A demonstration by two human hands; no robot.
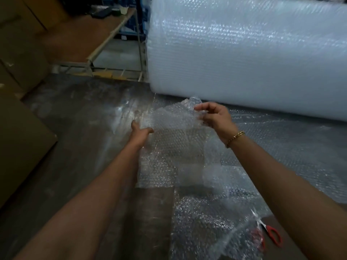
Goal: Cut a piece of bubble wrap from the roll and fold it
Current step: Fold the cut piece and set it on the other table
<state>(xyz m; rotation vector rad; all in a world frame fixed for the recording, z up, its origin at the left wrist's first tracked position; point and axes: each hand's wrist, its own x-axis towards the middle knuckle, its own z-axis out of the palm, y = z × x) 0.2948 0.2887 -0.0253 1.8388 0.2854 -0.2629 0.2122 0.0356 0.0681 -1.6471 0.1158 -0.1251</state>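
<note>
A big roll of bubble wrap (244, 53) lies across the floor at the upper right. A cut piece of bubble wrap (172, 147) hangs lifted in front of me. My right hand (214, 117) pinches its upper right corner between thumb and fingers. My left hand (139, 131) holds its left edge lower down, with the thumb over the sheet. More wrap (206, 222) lies flat on the floor beneath. Red-handled scissors (268, 231) lie on the floor at the lower right, partly under the wrap.
Cardboard boxes (20, 128) stand along the left side. A metal-framed shelf with a brown board (97, 45) sits behind, at the upper left. The dark concrete floor (84, 119) shows between the boxes and the wrap.
</note>
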